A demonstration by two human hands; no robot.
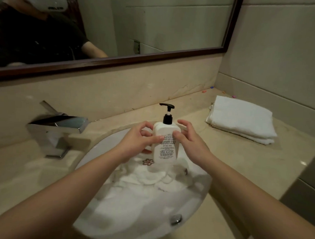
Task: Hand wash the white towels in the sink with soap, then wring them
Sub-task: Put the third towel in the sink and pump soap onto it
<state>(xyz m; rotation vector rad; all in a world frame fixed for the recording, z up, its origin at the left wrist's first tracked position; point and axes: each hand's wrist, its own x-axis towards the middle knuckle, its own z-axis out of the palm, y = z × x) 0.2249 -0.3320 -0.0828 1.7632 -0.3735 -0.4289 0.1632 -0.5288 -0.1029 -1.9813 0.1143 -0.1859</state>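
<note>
Soap stage. Left hand (143, 138) and right hand (190, 142) both grip the soap bottle (165, 143) above wet towels (141, 195) in the sink (102, 144). Folded towels (242, 118) lie on the worktop (214, 157) at 2 o'clock. Scrubbing and wringing likely remain.

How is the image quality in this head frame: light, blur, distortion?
Head view: dim, warm light; wide-angle bending curves the mirror frame and counter edge; wet towels in the sink look smeared, without texture; print on the soap bottle is unreadable; small glare on the faucet.
</note>
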